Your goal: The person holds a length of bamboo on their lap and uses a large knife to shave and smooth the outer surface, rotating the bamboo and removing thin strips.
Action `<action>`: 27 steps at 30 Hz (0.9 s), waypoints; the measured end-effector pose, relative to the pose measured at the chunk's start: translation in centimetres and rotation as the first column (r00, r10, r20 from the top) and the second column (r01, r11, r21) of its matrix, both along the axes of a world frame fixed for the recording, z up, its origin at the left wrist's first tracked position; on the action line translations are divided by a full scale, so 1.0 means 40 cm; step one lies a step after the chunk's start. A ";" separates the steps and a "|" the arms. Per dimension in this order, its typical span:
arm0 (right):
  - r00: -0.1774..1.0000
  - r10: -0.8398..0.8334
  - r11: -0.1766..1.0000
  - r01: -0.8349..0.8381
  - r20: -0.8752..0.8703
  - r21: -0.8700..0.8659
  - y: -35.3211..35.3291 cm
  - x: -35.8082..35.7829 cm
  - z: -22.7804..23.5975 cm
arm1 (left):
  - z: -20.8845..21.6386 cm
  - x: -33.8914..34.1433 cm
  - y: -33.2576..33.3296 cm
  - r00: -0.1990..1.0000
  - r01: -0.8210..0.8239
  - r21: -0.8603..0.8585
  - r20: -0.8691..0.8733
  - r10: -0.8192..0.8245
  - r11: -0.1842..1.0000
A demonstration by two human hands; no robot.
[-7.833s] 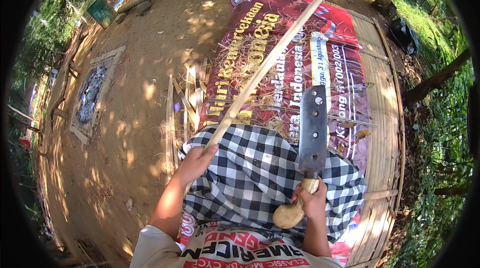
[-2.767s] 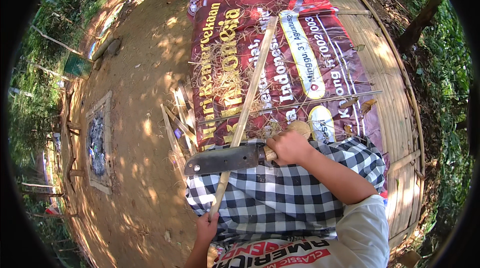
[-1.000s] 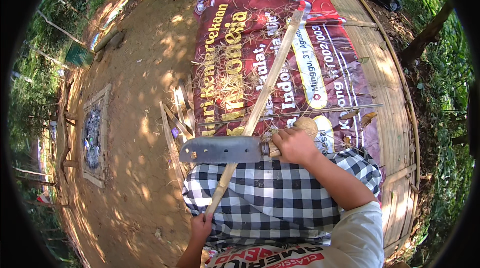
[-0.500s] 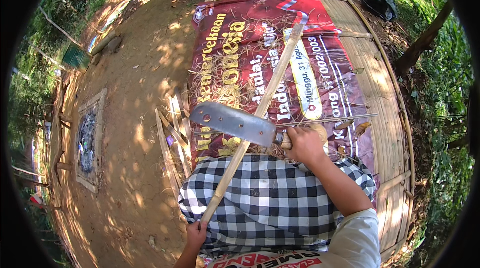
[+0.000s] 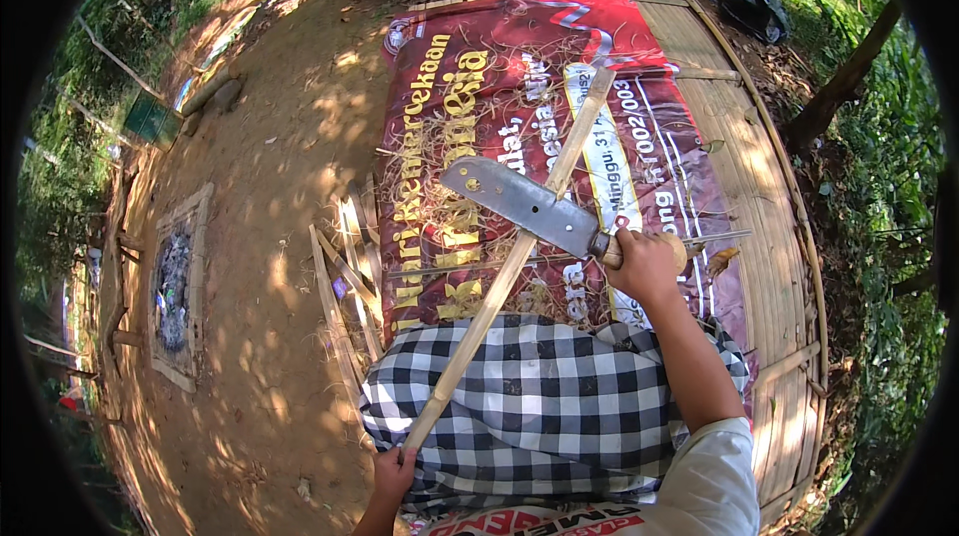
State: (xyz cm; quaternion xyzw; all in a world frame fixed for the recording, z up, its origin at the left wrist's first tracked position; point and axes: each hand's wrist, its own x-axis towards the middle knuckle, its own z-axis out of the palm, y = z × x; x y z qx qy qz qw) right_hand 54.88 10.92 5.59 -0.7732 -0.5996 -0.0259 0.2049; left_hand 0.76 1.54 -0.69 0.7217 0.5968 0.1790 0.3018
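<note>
My right hand (image 5: 644,266) is closed round the wooden handle of a broad cleaver-like machete (image 5: 524,204). Its wide metal blade has several holes and lies across a long, pale bamboo strip (image 5: 478,324). My left hand (image 5: 394,472) grips the strip's near end, low beside my lap. From there the strip slants up and away to the right, over a black-and-white checked cloth (image 5: 519,406) on my lap and a printed red banner (image 5: 649,136). Whether the blade's edge touches the strip cannot be made out. Thin curly shavings (image 5: 450,151) are scattered over the banner.
The banner covers part of a bamboo platform (image 5: 744,151). Split bamboo pieces (image 5: 350,266) lean at its left edge. On the dirt ground stands a framed ash pit (image 5: 178,286). A black plastic bag (image 5: 756,8) lies at the far right, near a tree trunk (image 5: 849,71).
My right hand has moved the machete away from me and rightward, farther up the bamboo strip. My left hand keeps its hold at the near end with only a slight shift.
</note>
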 end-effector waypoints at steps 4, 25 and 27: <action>0.983 0.182 0.983 -0.180 -0.024 0.046 -0.005 -0.109 -0.008 | 0.002 0.004 -0.002 1.000 -0.001 -0.010 0.004 0.001 1.000; 0.948 0.319 0.944 -0.319 0.018 0.087 -0.008 -0.139 0.000 | -0.002 -0.007 -0.009 0.999 -0.030 -0.046 0.041 0.032 0.999; 0.927 0.352 0.932 -0.360 0.130 0.045 0.004 -0.126 0.008 | 0.009 -0.001 -0.011 0.998 -0.042 -0.038 0.046 0.043 0.998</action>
